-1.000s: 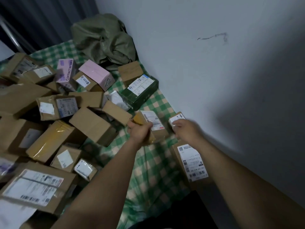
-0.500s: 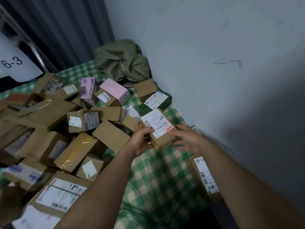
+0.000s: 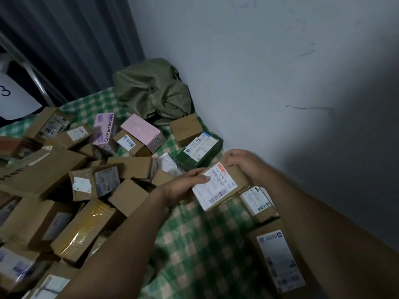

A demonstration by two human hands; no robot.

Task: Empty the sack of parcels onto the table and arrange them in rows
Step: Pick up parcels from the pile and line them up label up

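Observation:
Both hands hold one brown parcel with a white barcode label (image 3: 220, 186), close to the wall on the right side of the table. My left hand (image 3: 183, 186) grips its near left edge. My right hand (image 3: 244, 162) holds its far right end. The empty olive-green sack (image 3: 153, 91) lies crumpled in the back corner. Along the wall lie a green box (image 3: 198, 152), a small labelled box (image 3: 258, 201) and a longer labelled box (image 3: 280, 257). A jumbled heap of several cardboard parcels (image 3: 64, 190) covers the left half of the green checked tablecloth (image 3: 200, 238).
A pale wall (image 3: 280, 72) borders the table on the right. Dark curtains (image 3: 75, 39) and a metal rail stand behind. A pink box (image 3: 142, 132) and a purple contact-lens box (image 3: 105, 130) sit near the sack. Bare checked cloth shows between the heap and the wall row.
The labelled parcel has been turned and carried right toward the wall, now held at both ends. My right hand left the small box by the wall. The camera has tilted up.

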